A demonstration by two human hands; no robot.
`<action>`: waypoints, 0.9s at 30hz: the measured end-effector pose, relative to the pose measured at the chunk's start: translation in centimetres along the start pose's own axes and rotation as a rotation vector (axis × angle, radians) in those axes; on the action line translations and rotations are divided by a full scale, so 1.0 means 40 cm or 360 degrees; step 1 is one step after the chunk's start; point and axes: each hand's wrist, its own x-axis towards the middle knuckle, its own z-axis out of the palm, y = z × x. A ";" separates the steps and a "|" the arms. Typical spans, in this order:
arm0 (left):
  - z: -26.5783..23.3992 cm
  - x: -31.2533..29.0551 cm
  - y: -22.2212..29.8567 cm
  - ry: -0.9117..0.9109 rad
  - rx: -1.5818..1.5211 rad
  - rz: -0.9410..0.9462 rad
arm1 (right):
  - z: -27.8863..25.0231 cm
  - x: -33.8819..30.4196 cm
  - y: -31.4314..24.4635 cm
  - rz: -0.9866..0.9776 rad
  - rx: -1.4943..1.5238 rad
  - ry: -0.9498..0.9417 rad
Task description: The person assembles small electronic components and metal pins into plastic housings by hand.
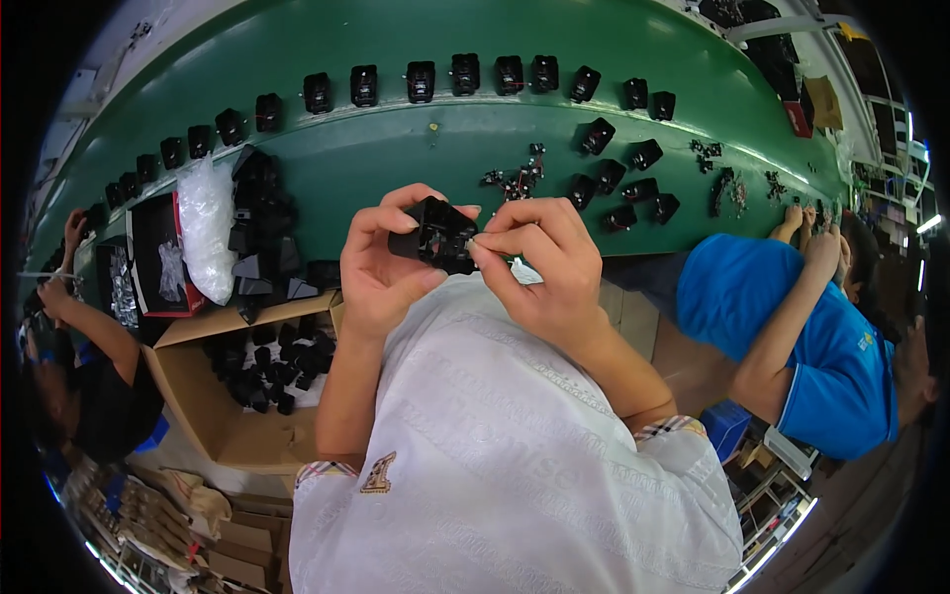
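In front of my chest, my left hand (374, 259) grips a boxy black plastic housing (429, 226) between thumb and fingers. The housing is tilted, and its open side with small parts inside faces my right hand. My right hand (546, 259) is closed in a pinch at that open side, thumb and forefinger together; a tiny pale bit shows at the fingertips, too small to name. Just beyond lies a loose pile of small black parts with thin red wires (520, 180) on the green bench (386, 148).
A long row of black housings (421, 81) curves along the bench, with several more (610, 175) at the right. At left are a clear plastic bag (206, 228) and stacked black pieces (259, 193). A cardboard box (247, 441) holds black parts. Co-workers sit at right (742, 287) and left (104, 337).
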 end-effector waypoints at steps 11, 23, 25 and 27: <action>0.012 0.024 0.018 -0.0103 0.0324 0.0079 | -0.034 0.020 -0.021 0.0254 0.0142 -0.0231; -0.064 0.012 -0.024 -0.0135 0.0122 -0.0250 | -0.029 0.028 -0.021 0.0233 0.0082 -0.0428; -0.077 0.003 -0.035 -0.0035 0.0160 -0.0325 | -0.021 0.023 -0.027 0.0231 0.0078 -0.0405; -0.062 -0.003 -0.039 0.0159 -0.0033 -0.0397 | -0.016 0.022 -0.029 0.0246 -0.0003 -0.0292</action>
